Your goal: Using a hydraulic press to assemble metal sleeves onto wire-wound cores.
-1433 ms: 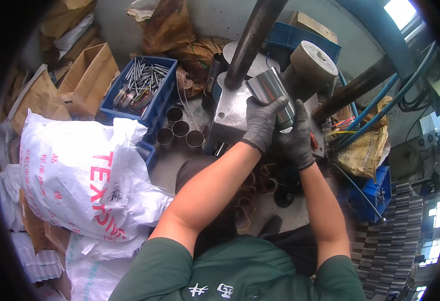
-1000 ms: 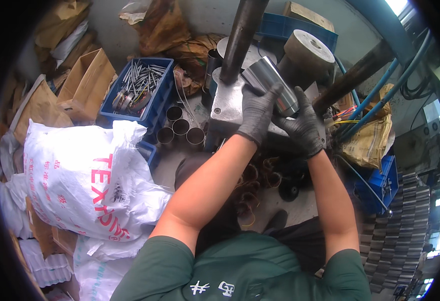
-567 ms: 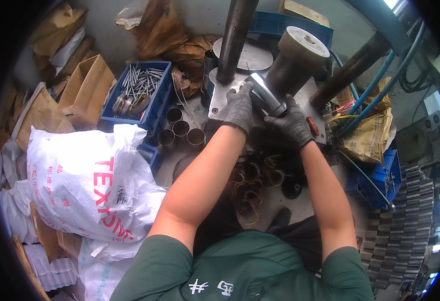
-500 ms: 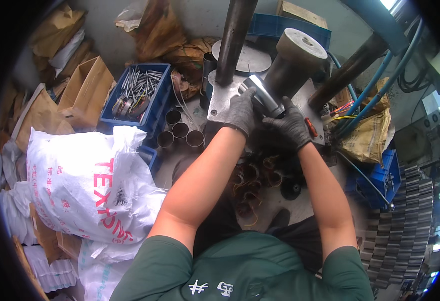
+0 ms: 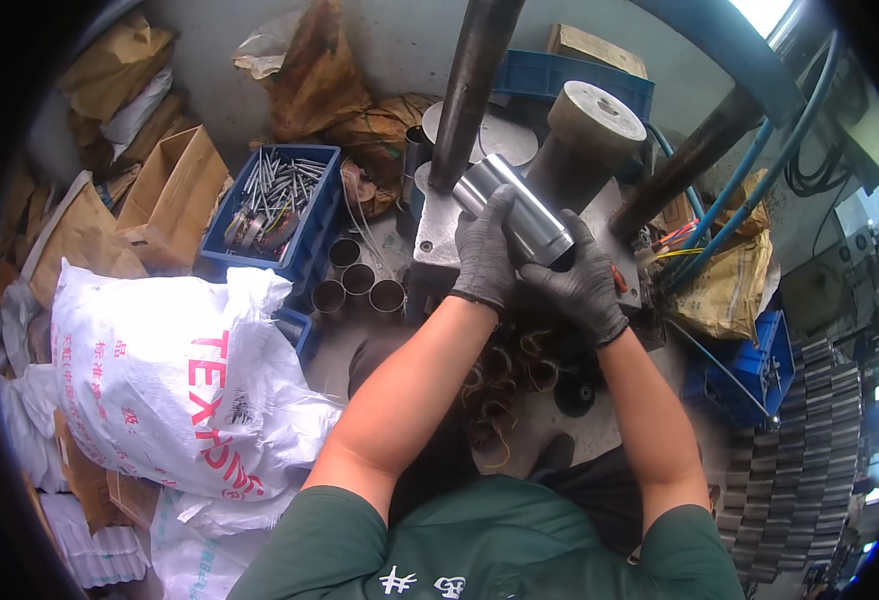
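Observation:
A shiny metal cylinder (image 5: pixel 516 210) lies tilted between my two gloved hands, above the metal plate of a press-like machine. My left hand (image 5: pixel 486 248) in a dark grey glove grips its near left side, fingers curled over the top. At the lower right end, where a stepped rim shows, my right hand (image 5: pixel 581 285) holds it with thumb and fingers. Just beyond stands a thick round steel post (image 5: pixel 586 130) with a hole in its flat top. The red-handled tool (image 5: pixel 618 278) on the plate is partly hidden by my right hand.
Two dark steel columns (image 5: pixel 469 90) rise from the machine plate (image 5: pixel 439 235). To the left are a blue bin (image 5: pixel 324 215) of metal rods, several open metal tubes (image 5: pixel 357 279) and a white woven sack (image 5: pixel 149 370). Wound parts with wires (image 5: pixel 494 410) lie below; stacked metal pieces (image 5: pixel 789 450) stand right.
Both hands have brought the cylinder slightly lower in the picture and turned it, so more of its shiny side shows. My left hand has shifted a little to the right along with it.

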The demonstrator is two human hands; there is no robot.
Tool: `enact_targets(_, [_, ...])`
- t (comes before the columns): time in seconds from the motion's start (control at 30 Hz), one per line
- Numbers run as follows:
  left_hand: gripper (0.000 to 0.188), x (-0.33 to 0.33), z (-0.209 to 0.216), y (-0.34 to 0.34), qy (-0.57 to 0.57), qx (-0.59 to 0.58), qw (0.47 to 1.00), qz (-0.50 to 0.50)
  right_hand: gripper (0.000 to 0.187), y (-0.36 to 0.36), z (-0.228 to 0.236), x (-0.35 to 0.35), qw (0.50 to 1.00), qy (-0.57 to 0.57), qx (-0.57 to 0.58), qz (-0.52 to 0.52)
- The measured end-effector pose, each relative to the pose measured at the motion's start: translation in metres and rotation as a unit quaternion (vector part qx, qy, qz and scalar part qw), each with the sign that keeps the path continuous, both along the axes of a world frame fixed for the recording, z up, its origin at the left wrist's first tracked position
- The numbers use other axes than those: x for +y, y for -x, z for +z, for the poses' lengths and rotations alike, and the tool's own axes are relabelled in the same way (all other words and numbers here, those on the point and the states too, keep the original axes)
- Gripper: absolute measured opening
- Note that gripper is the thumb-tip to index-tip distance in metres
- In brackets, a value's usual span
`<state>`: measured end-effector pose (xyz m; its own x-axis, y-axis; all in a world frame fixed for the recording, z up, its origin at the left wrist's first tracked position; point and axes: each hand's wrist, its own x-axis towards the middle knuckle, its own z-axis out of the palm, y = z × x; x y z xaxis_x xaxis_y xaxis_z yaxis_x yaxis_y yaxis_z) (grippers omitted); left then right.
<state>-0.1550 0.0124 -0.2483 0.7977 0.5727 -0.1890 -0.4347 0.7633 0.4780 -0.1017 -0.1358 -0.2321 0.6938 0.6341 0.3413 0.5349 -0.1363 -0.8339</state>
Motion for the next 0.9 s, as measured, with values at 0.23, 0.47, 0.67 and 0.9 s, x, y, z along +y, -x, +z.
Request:
enact_targets(0.23, [0.05,0.003,0.002,0.006,-0.055,-0.171,0.984,-0.013,0.072,0.021,0.031,0.005,0.986,-0.053,0.131,0.085])
enact_targets(0.47, [0.059,0.012,0.007,0.006,-0.143,-0.113,0.981,0.073,0.063,0.023,0.018,0.03,0.733,-0.289,0.542,0.294])
enact_targets(0.67, [0.055,0.022,-0.004,-0.004,-0.142,-0.042,0.984,0.101,0.063,0.018,0.013,0.043,0.861,-0.207,0.443,0.138])
enact_targets(0.9, [0.056,0.014,0.025,0.024,-0.128,-0.129,0.983,0.023,0.095,0.013,-0.005,0.014,0.983,-0.122,0.127,0.049])
